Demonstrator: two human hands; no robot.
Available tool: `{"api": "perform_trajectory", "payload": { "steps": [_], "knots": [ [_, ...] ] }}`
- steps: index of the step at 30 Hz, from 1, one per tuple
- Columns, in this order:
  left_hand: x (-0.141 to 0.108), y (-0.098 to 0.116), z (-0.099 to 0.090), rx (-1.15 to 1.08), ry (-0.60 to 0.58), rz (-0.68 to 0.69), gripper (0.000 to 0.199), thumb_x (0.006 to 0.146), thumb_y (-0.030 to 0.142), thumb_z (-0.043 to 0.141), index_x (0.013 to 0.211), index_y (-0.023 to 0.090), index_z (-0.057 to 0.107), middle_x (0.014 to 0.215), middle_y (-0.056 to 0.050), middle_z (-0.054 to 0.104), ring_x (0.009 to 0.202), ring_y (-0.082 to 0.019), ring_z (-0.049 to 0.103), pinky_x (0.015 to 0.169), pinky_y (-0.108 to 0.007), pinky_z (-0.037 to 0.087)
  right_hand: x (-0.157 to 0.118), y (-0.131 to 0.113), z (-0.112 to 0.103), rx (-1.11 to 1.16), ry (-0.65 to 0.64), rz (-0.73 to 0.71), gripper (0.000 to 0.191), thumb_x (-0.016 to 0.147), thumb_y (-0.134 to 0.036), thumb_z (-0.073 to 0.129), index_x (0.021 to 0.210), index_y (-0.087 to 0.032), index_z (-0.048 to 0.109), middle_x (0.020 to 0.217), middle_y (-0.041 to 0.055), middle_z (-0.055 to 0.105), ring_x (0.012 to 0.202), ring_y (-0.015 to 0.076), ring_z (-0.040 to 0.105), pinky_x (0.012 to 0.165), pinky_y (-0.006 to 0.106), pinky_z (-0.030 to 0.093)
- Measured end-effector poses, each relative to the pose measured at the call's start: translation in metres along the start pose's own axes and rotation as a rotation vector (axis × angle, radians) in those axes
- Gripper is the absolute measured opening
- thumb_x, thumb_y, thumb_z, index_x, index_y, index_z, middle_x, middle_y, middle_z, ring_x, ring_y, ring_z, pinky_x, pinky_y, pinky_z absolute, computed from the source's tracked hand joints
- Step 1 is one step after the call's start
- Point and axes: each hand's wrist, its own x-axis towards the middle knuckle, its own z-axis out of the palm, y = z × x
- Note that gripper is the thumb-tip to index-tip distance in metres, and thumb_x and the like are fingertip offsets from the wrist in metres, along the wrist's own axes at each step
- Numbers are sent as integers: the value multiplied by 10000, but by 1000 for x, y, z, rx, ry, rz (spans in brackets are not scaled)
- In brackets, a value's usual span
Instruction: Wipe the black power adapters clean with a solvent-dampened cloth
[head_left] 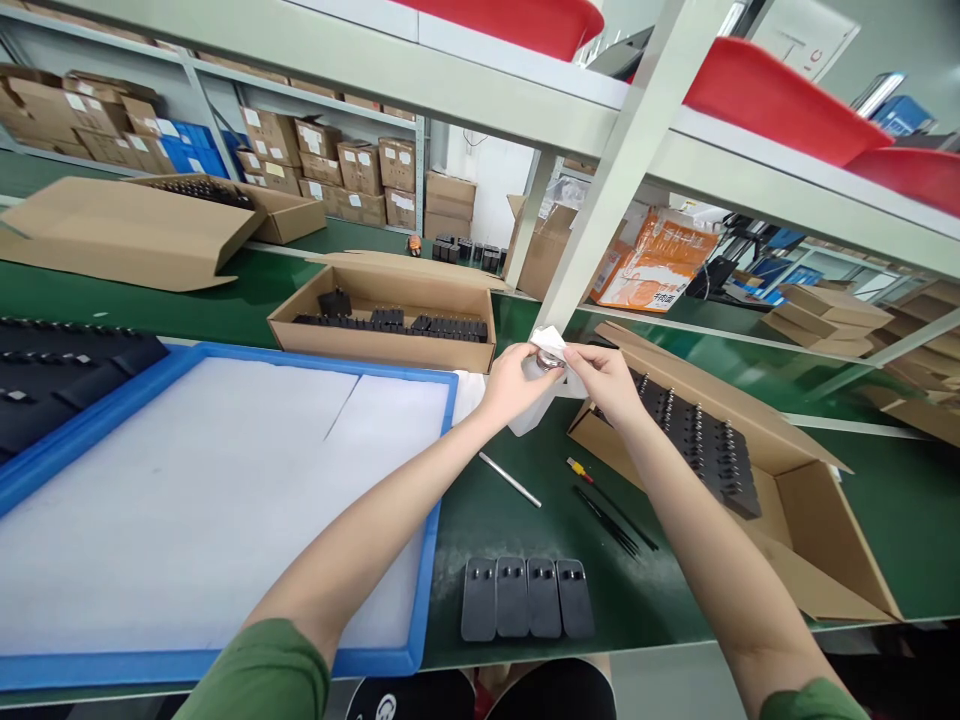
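Note:
Both hands meet over a translucent white bottle with a round metal top, standing on the green bench behind the tools. My left hand is closed, thumb and fingers curled at the metal top and the edge of a white wipe. With thumb and fingertips, my right hand pinches the wipe from the other side. Fingers partly cover the wipe and the top, so whether they press on the top cannot be told. Nearer me, several dark grey plug adapters lie side by side in a row, pins up.
A white stick, black tweezers and a thin tool with a yellow-red end lie on the bench. At left is a blue-framed white tray. Cardboard boxes of black parts stand behind and right. A shelf post rises behind my hands.

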Motion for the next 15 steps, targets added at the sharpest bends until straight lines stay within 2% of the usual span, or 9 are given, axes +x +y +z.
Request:
{"api": "perform_trajectory", "payload": {
  "steps": [4,8,11,15],
  "knots": [
    [4,2,-1,32,-8,18,202,835,252,721,1034,225,695,1140,-60,725,1146,-257,644,978,-354,502,3,-2,4,-50,27,15,428,722,-557,787,971,-209,817,954,59,792,891,289,726,773,378,570],
    [0,-6,2,57,-50,-22,448,761,308,802,1172,216,650,1241,-84,702,1187,-284,636,1003,-379,500,9,-3,2,-104,109,20,320,649,-388,829,913,-208,825,932,51,796,879,294,721,780,379,545],
    [-6,-12,4,76,-76,-61,617,731,335,826,1284,219,578,1330,-102,666,1247,-304,614,1041,-407,485,14,-7,-5,-85,153,11,305,691,-405,794,914,-200,827,914,55,795,856,283,719,746,368,540],
    [-8,-16,4,97,-88,-78,642,744,346,811,1313,216,543,1372,-107,644,1275,-312,601,1071,-422,463,17,-15,-15,-30,166,-19,339,731,-446,775,949,-191,826,908,54,793,826,257,706,692,341,525]
  ]
}}
